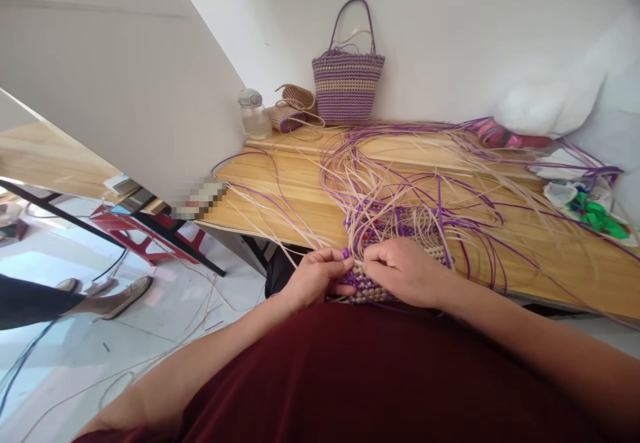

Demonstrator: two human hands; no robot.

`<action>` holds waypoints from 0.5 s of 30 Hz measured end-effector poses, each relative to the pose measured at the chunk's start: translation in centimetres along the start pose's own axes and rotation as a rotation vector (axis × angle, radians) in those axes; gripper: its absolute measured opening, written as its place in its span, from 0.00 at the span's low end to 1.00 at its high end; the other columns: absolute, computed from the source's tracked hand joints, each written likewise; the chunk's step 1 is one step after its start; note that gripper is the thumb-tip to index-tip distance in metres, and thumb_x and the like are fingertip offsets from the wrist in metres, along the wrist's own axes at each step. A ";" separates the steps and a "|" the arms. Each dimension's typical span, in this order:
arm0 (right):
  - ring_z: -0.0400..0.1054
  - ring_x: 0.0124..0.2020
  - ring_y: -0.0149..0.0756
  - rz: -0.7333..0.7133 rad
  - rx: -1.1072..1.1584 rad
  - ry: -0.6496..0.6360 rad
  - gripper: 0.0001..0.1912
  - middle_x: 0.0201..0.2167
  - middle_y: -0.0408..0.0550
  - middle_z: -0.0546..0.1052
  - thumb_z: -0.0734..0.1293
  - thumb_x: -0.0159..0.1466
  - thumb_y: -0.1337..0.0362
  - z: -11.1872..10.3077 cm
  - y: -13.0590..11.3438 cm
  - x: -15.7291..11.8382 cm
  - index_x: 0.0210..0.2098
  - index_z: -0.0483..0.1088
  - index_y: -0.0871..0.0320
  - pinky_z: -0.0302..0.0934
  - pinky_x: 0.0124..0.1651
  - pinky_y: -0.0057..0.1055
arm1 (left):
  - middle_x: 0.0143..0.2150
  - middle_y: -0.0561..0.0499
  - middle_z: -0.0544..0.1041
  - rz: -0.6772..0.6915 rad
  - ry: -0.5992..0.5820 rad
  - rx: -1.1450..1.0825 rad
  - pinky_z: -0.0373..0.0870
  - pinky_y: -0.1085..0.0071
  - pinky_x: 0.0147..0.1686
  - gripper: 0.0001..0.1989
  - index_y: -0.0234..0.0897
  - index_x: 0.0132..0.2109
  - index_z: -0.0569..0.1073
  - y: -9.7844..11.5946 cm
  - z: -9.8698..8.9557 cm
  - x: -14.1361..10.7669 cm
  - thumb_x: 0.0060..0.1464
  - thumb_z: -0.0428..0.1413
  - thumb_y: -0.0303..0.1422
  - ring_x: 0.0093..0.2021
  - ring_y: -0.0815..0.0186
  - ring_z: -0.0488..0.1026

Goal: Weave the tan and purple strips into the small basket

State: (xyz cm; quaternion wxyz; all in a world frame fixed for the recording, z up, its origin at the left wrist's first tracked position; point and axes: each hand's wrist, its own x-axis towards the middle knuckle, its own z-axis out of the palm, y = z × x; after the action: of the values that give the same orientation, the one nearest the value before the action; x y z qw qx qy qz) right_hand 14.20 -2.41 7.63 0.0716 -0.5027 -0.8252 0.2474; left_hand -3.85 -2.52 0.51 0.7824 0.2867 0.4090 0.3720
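Pinching the purple-and-beige woven strand piece [369, 290] with the left hand [317, 276], curling the right hand [407, 273] against it, cannot tell around what; best tensioned evenly.

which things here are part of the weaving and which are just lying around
Part of it:
- woven piece, pinched by the left hand, right hand against it
- loose strands

Apparently just lying about:
- jar
- white bundle
- handled bag, perhaps a sample

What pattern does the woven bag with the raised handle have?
The bag has purple and beige horizontal bands; head view.
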 end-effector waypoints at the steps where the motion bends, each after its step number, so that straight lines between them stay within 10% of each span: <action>1: 0.51 0.21 0.26 0.005 0.004 -0.006 0.16 0.16 0.38 0.57 0.58 0.61 0.63 0.0 0.1 -0.2 0.18 0.55 0.59 0.41 0.27 0.29 | 0.28 0.54 0.72 -0.012 -0.001 0.008 0.78 0.77 0.24 0.14 0.32 0.31 0.73 -0.1 0.0 0.0 0.41 0.69 0.32 0.24 0.74 0.73; 15: 0.51 0.21 0.25 -0.075 0.138 -0.112 0.18 0.17 0.38 0.57 0.58 0.65 0.62 -0.3 2.1 -1.5 0.19 0.55 0.59 0.45 0.26 0.27 | 0.23 0.57 0.68 -0.048 -0.009 0.073 0.77 0.75 0.22 0.20 0.33 0.28 0.68 0.2 0.0 -0.2 0.36 0.71 0.37 0.21 0.75 0.68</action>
State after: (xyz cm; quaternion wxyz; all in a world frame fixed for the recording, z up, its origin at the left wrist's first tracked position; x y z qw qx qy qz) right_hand 16.70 -2.83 7.10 0.0692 -0.4506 -0.8272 0.3285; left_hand -3.93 -2.56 0.72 0.7819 0.3069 0.4257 0.3364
